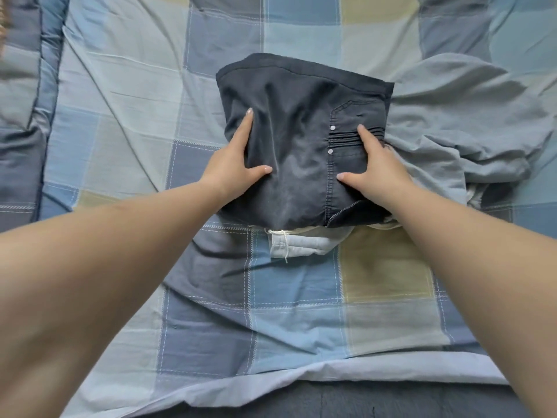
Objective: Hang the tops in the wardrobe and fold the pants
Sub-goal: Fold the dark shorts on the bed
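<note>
Nearest the camera, two bare forearms reached out over the checked bedspread (301,312), past a scrap of white garment with a drawstring (297,245) that stuck out from under the near edge of the folded dark grey pants (295,140). The left hand (238,159) and the right hand (372,165) held the pants by their left and right sides — thumbs spread on top, the other fingers along or wrapped round the edges. The pants lay mid-bed, and beside them to the right — partly beneath — sprawled a rumpled light blue top (458,122).
</note>
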Demonstrator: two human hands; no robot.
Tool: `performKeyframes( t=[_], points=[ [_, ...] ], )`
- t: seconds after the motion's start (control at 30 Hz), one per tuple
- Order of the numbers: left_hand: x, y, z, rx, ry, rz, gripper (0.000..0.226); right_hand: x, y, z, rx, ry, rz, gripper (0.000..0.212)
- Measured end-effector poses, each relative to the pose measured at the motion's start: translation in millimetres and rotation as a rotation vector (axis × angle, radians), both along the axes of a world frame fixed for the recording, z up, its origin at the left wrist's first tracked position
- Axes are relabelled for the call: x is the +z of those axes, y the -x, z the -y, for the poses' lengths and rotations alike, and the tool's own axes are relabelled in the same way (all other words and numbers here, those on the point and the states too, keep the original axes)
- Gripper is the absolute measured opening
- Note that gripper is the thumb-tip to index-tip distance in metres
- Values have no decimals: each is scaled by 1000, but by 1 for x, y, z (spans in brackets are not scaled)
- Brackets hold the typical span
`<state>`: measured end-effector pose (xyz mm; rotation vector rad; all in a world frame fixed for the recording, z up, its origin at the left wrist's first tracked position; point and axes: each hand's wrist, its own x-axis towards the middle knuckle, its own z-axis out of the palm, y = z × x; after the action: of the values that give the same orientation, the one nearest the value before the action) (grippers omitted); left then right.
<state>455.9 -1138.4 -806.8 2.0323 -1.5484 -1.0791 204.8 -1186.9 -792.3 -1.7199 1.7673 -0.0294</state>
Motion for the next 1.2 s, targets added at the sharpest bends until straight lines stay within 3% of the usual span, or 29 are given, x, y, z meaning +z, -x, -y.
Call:
performKeyframes(
  t=[0.23, 0.57, 0.97, 1.2],
  points=[
    [27, 7, -41, -14, 121, 10, 72, 30, -16, -46, 78, 169, -42, 75],
    [91, -31, -167, -259, 102, -14, 61, 113, -29, -205, 105, 124, -132, 68],
    [250, -82, -358, -684, 73, -114, 56, 261, -72, -504, -331, 37, -68, 65],
    [319, -45, -452, -971, 12, -198, 57, 353, -76, -668, -616, -63, -145, 64]
  ],
)
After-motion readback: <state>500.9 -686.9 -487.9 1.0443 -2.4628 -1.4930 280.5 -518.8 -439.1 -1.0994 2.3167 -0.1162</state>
